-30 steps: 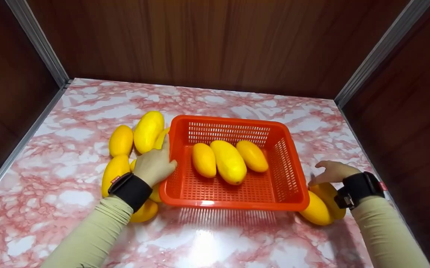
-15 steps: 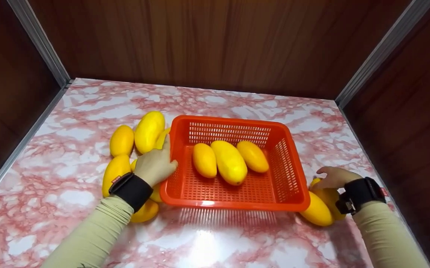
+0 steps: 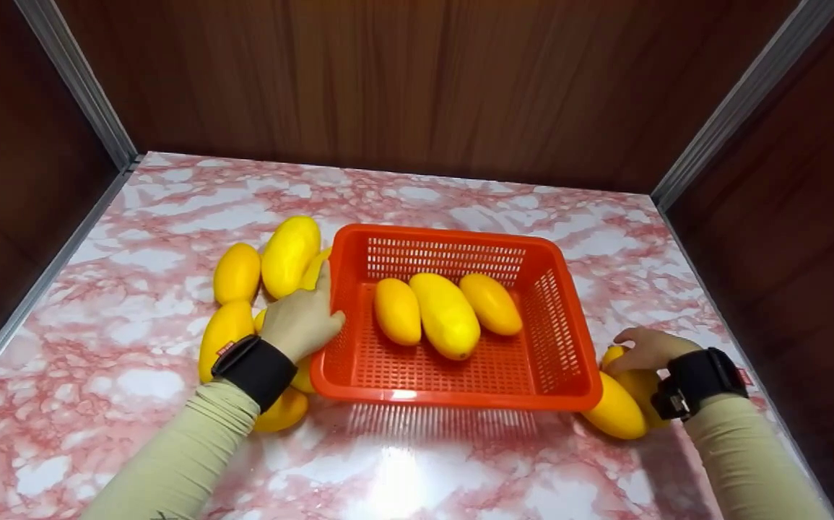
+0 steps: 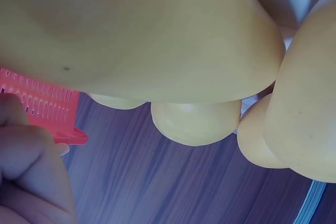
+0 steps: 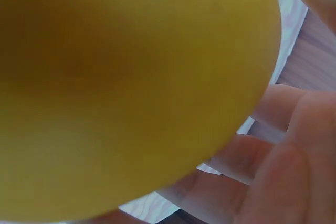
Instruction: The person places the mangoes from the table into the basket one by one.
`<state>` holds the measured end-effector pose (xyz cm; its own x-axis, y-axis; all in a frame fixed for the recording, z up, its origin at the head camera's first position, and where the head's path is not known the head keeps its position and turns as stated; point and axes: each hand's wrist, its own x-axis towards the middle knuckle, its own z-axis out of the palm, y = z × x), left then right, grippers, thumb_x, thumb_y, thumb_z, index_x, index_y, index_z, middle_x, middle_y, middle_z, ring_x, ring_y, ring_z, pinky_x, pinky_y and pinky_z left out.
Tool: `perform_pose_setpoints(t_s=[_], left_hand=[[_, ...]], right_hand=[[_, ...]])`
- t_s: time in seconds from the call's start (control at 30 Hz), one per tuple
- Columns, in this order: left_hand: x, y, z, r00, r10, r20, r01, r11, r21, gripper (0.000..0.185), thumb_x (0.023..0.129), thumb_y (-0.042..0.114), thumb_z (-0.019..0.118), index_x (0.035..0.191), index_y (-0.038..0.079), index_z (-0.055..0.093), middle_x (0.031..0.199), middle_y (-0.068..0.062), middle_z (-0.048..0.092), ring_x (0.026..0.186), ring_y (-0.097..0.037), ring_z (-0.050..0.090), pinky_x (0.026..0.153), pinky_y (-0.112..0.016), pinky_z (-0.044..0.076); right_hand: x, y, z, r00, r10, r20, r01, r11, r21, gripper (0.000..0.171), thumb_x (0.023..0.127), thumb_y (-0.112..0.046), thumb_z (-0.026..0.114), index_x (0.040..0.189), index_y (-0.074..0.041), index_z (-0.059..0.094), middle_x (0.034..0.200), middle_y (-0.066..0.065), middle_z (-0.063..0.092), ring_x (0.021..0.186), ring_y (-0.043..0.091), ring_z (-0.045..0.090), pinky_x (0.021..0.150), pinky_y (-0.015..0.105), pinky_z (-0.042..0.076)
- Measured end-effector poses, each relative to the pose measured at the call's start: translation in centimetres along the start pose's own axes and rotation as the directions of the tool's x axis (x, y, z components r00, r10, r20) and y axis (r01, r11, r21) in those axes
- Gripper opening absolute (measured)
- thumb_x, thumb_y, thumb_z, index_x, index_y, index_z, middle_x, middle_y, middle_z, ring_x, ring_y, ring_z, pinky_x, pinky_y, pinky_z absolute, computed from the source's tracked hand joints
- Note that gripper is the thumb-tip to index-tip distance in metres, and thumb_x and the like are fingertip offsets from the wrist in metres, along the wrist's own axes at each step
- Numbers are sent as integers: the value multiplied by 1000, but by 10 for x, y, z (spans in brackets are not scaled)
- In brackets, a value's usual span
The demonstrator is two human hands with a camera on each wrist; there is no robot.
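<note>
A red plastic basket (image 3: 453,399) stands mid-table with two mangoes (image 3: 397,312) and a larger, brighter yellow long fruit (image 3: 445,315) between them. My left hand (image 3: 300,318) grips the basket's left rim, its thumb over the edge and index finger along the outside. On the right, my right hand (image 3: 651,349) curls its fingers round the far end of a mango (image 3: 644,397). That mango fills most of the right wrist view, with fingers (image 5: 236,156) against its edge. A second mango (image 3: 615,408) lies between it and the basket.
Left of the basket lie several yellow fruits, among them a large one (image 3: 291,256) and mangoes (image 3: 237,272); some are partly hidden under my left arm. Dark wood-grain panels (image 3: 388,87) wall the marbled table (image 3: 171,462) at the back and both sides.
My right hand has moved slightly down and right, its fingers closing over the mango's far end. My left hand and the basket have stayed in place.
</note>
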<state>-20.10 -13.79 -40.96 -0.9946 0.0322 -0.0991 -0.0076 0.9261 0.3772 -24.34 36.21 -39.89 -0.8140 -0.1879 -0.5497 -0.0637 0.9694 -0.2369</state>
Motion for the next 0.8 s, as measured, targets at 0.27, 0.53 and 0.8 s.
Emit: perform_pose_setpoints(t_s=[0.27, 0.53, 0.8], left_hand=[[-1, 1, -1, 1000, 3, 2, -3, 1000, -4, 84, 92, 32, 53, 159, 4, 10, 65, -7, 52, 55, -26, 53, 48, -35, 37], [-2, 1, -2, 1000, -2, 14, 2, 1000, -14, 85, 92, 33, 52, 159, 5, 8, 64, -7, 52, 54, -26, 53, 48, -35, 37], [-1, 1, -2, 1000, -2, 10, 3, 1000, -19, 85, 92, 33, 52, 159, 5, 8, 66, -8, 54, 56, -26, 55, 49, -36, 38]], right_hand=[[-2, 0, 0, 1000, 10, 12, -10, 1000, 27, 87, 80, -45, 72, 136, 14, 39, 129, 37, 50, 108, 42, 54, 92, 54, 47], [-3, 2, 2, 999, 50, 15, -51, 997, 57, 82, 80, -50, 72, 126, 12, 44, 117, 30, 57, 99, 36, 56, 85, 46, 48], [-2, 4, 4, 995, 95, -6, -94, 989, 116, 76, 78, -54, 74, 116, 8, 51, 108, 22, 60, 92, 30, 57, 77, 38, 49]])
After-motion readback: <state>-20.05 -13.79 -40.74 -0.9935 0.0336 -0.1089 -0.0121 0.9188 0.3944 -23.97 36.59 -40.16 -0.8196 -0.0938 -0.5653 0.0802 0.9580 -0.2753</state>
